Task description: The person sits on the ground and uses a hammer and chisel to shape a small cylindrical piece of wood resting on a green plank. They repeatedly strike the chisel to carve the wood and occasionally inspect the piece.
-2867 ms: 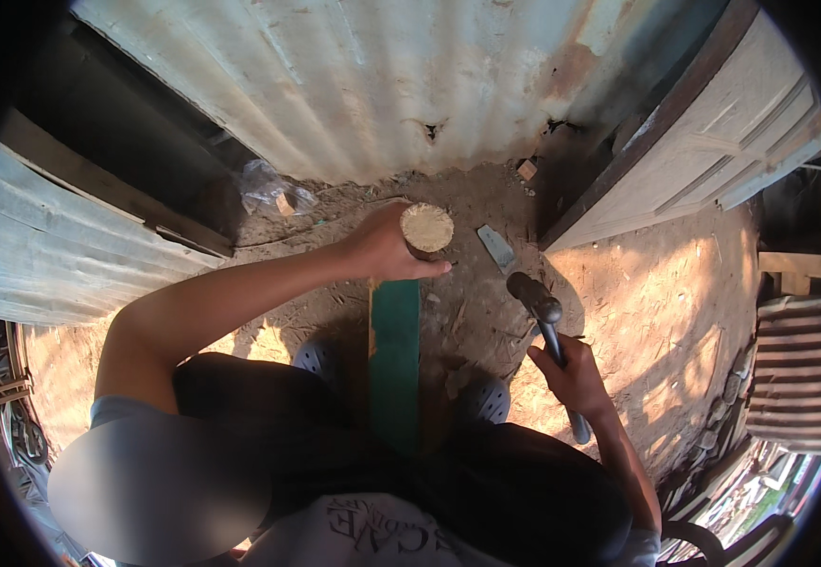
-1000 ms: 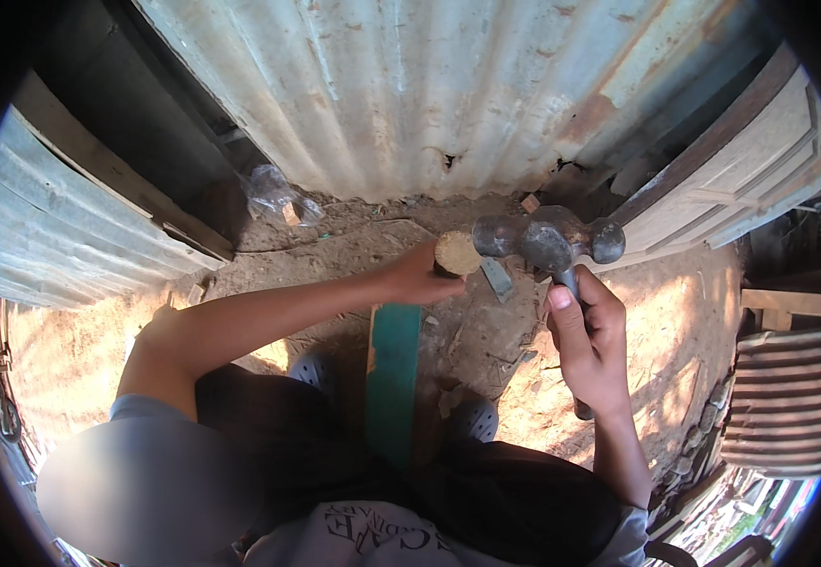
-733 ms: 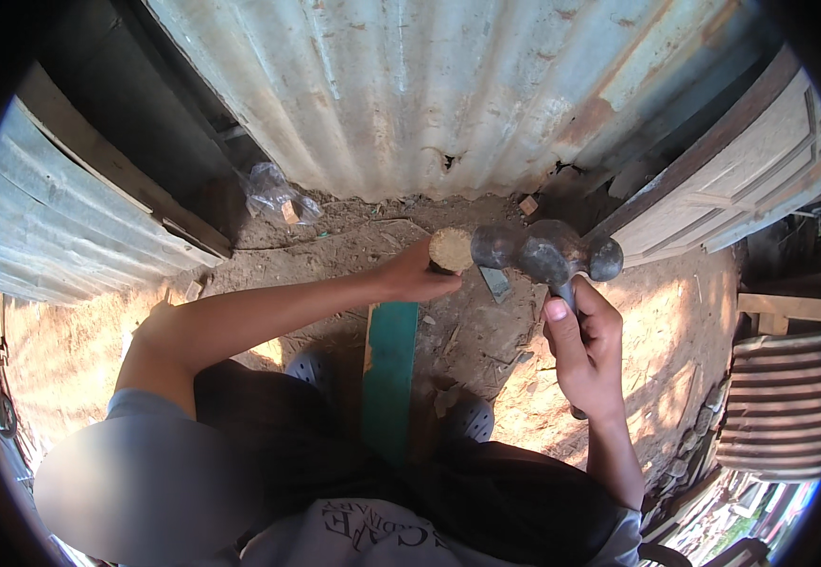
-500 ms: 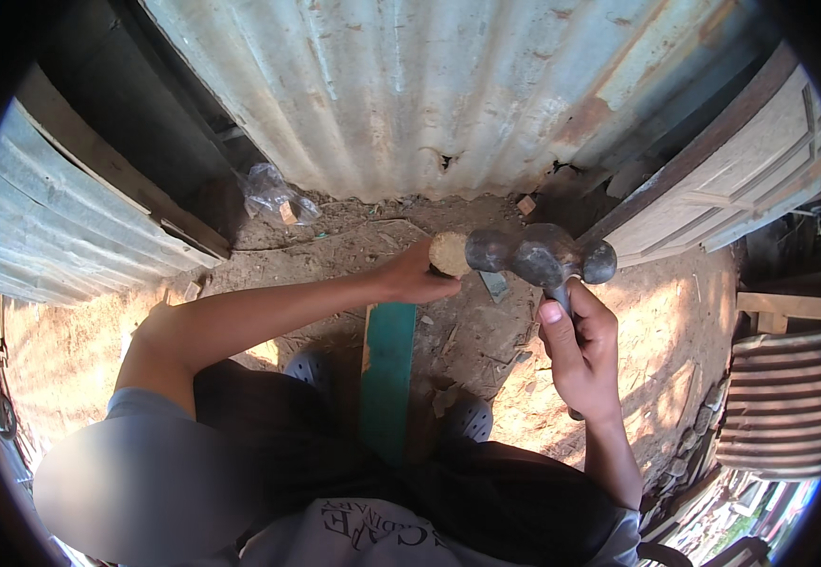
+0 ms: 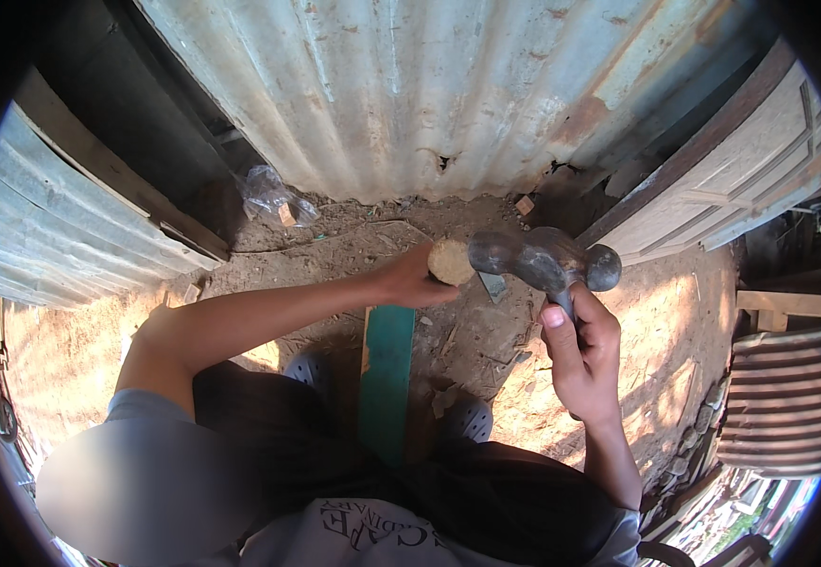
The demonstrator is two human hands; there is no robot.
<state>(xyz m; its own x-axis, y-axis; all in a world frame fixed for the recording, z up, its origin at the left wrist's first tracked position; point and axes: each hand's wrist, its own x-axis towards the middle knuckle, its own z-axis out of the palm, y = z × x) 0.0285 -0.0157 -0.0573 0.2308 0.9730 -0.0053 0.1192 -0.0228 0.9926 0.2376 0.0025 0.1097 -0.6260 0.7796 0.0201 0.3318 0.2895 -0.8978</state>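
My left hand (image 5: 408, 279) is closed around an upright, tan, round-ended piece of wood (image 5: 451, 262). Only its rough top end shows; whatever lies below is hidden by the hand and the viewing angle. In my right hand (image 5: 585, 354) is a dark metal hammer (image 5: 543, 260), gripped by its handle just below the head. One end of the hammer head points left, close beside the wood's top. Under my left hand, between my legs, runs a narrow green-painted board (image 5: 388, 378) with a bare edge along its left side.
A corrugated metal sheet (image 5: 410, 94) stands ahead. At its foot lie a clear plastic bag (image 5: 278, 198) and a small wood block (image 5: 524, 205). A pale panelled door (image 5: 741, 180) leans at right. Ribbed rusty sheeting (image 5: 784, 402) is farther right; another metal sheet (image 5: 60, 213) stands left.
The hammer head has shifted slightly right, its left end now a little farther from the wood's top. My left hand keeps its grip with barely any movement.
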